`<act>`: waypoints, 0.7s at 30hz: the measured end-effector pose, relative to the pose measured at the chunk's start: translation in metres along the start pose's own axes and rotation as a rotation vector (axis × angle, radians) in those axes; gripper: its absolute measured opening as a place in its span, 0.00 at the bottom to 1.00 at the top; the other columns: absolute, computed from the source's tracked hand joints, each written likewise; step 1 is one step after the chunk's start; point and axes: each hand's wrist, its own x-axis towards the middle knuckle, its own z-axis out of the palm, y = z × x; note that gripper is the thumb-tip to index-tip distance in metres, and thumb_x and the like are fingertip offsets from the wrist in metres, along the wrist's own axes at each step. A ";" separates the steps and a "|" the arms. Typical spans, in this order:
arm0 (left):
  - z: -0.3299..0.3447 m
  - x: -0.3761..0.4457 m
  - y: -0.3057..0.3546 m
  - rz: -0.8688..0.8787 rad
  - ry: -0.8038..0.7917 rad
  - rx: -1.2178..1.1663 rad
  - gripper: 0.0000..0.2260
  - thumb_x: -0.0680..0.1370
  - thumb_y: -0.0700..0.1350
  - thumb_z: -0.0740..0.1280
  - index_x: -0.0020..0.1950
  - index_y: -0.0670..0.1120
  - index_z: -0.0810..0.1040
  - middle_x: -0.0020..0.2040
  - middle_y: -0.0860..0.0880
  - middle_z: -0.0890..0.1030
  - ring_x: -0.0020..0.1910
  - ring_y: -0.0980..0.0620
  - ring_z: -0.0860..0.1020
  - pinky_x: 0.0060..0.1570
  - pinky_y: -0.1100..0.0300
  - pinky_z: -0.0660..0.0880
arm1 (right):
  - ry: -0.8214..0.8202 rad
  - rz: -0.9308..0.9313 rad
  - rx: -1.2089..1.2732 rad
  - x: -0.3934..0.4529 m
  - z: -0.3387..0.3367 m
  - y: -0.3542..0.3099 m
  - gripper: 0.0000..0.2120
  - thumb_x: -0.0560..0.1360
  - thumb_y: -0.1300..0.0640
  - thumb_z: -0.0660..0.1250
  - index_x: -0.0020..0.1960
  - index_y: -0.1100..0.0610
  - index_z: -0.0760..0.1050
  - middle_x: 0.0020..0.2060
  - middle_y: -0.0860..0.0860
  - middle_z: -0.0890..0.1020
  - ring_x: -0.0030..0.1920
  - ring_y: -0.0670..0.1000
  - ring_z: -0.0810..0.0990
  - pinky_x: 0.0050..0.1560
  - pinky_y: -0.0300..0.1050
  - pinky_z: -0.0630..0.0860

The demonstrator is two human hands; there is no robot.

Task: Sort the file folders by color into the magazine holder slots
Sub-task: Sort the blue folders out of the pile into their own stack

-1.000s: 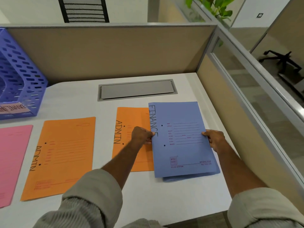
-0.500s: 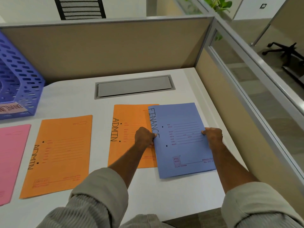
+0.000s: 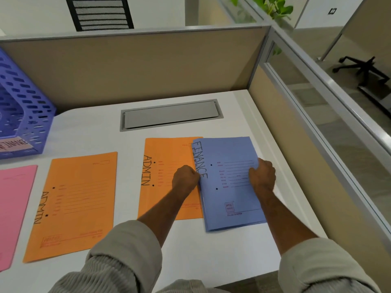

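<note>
Both hands grip the blue folder point(image 3: 229, 182) marked FINANCE: the left hand point(image 3: 185, 179) has its fingers curled round the folder's left edge beside the lettering, and the right hand point(image 3: 262, 175) pinches the right edge with its fingers curled over the cover. The folder lies low over the white desk point(image 3: 105, 136), near its right side, and its left edge overlaps the right part of an orange folder point(image 3: 169, 176) marked ADMIN that lies flat under the left wrist. A second orange ADMIN folder point(image 3: 74, 206) lies flat further left, apart from the first, and a pink folder point(image 3: 14, 210) lies beside it at the left border of the view. The blue perforated magazine holder point(image 3: 23, 115) stands at the far left of the desk against the beige partition point(image 3: 148, 64), well apart from the held folder. A grey cable hatch point(image 3: 171, 115) is set in the desk just beyond the folders
</note>
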 end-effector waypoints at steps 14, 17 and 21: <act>-0.067 0.004 -0.086 0.160 0.266 0.476 0.19 0.78 0.49 0.64 0.69 0.49 0.75 0.69 0.47 0.76 0.69 0.46 0.72 0.67 0.49 0.70 | -0.223 -0.822 -0.364 -0.072 0.086 -0.102 0.30 0.83 0.48 0.57 0.80 0.58 0.55 0.80 0.57 0.55 0.80 0.57 0.53 0.79 0.53 0.47; -0.079 0.003 -0.106 0.017 0.192 0.618 0.27 0.80 0.53 0.61 0.77 0.47 0.61 0.77 0.43 0.63 0.76 0.41 0.61 0.72 0.41 0.61 | -0.312 -0.920 -0.417 -0.092 0.106 -0.118 0.32 0.83 0.45 0.56 0.81 0.57 0.50 0.81 0.56 0.49 0.81 0.57 0.48 0.80 0.53 0.46; -0.089 -0.004 -0.120 -0.009 0.211 0.587 0.23 0.78 0.46 0.59 0.74 0.47 0.65 0.66 0.45 0.74 0.66 0.42 0.72 0.65 0.45 0.69 | -0.397 -0.872 -0.484 -0.112 0.127 -0.136 0.35 0.83 0.42 0.54 0.81 0.58 0.48 0.81 0.57 0.44 0.81 0.56 0.43 0.80 0.53 0.44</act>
